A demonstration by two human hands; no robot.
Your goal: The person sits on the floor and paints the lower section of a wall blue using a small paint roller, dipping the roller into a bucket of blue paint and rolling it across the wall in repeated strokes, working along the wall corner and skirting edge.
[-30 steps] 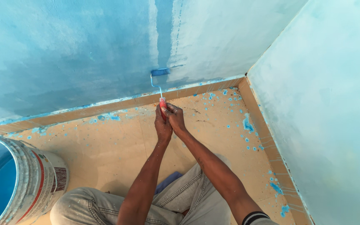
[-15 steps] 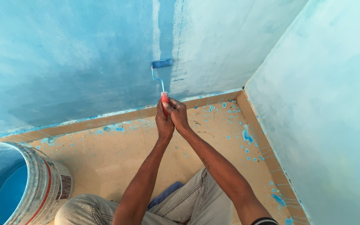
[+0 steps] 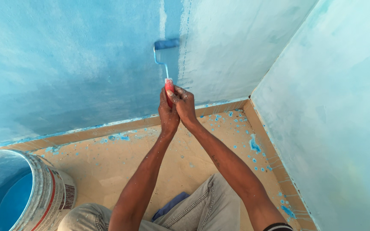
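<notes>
Left hand: the left hand [image 3: 168,116], just above the middle of the frame, is wrapped round the lower part of the red plastic handle [image 3: 169,91] of a small paint roller, fingers closed tight on it.
Right hand: the right hand [image 3: 185,105] lies against the left one, its thumb and fingers pressed onto the same handle from the right; the doubled grip looks meant to steady the tool and press it to the wall.
Roller: the short blue-soaked roller sleeve [image 3: 166,44] sits at upper centre, flat against the wall, joined to the handle by a bent thin metal wire frame [image 3: 159,61].
Wall ahead: the blue painted plaster wall [image 3: 65,64] is deeper blue left of the roller and paler to its right; the sleeve rides on the boundary stripe between them.
Side wall: a pale blue-white wall [image 3: 343,107] fills the right of the frame, meeting the other in a corner.
Floor: the tan floor [image 3: 120,167], with a tan skirting strip along both walls, is spotted with blue drips, thickest near the corner.
Bucket: a large round white plastic paint bucket [image 3: 52,192] of blue paint stands at lower left, close by; a rectangular printed label with a red band curves round its side.
Legs: grey trousers [image 3: 202,209] show at the bottom, knees drawn up.
</notes>
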